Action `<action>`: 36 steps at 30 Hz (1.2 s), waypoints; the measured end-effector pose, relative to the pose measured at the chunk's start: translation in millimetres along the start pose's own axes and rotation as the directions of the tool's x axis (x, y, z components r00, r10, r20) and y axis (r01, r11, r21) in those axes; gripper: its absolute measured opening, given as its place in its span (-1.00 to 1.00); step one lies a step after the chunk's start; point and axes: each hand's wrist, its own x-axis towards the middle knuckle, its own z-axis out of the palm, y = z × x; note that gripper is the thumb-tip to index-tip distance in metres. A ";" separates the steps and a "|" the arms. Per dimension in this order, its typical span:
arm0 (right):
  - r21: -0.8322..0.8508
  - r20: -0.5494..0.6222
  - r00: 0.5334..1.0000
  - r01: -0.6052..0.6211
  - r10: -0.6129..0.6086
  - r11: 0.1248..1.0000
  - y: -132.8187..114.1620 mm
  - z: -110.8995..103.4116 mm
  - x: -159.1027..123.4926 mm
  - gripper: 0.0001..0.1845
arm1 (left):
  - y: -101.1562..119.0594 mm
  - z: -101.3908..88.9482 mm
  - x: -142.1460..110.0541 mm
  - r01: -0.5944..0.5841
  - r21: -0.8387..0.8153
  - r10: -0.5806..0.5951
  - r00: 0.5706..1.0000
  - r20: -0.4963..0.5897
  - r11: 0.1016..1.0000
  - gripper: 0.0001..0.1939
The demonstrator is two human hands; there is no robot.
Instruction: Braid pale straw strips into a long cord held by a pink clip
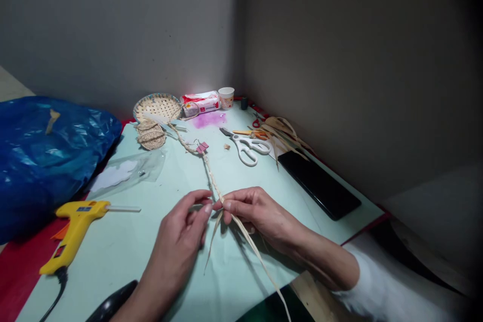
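A thin braid of pale raffia-like strips (213,181) runs from a pink binder clip (203,148) toward me over the pale green table cover. My right hand (256,211) pinches the near end of the braid between thumb and index finger. Below that pinch, loose strips (260,259) trail to the lower right, and a shorter one hangs to the left. My left hand (183,231) is just left of the braid, fingers curved, thumb and index fingertips apart; no strip shows between them. Beyond the clip, the braid continues toward a coiled braided bundle (151,134).
At left are a yellow glue gun (77,229), a blue plastic bag (49,156) and a clear packet (128,171). A woven basket (157,106), red-white package (202,102) and paper cup (226,97) stand at the back. White-handled scissors (247,148) and a black phone (319,183) lie right.
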 end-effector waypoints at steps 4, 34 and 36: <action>-0.068 0.087 0.995 0.054 -0.048 0.996 2.7 0.9 -1.2 -0.75 | -2.8 5.1 10.2 0.306 -0.383 -0.159 0.915 0.370 0.872 -0.75; -0.937 0.347 0.490 0.224 -0.800 -0.269 23.0 35.5 -35.1 -0.79 | -5.0 15.9 2.6 0.314 -0.427 -0.239 0.946 0.219 0.848 -0.79; -0.939 0.333 0.480 0.245 -0.811 -0.241 27.5 37.8 -35.6 -0.79 | -4.9 14.4 2.3 0.321 -0.454 -0.231 0.942 0.243 0.831 -0.78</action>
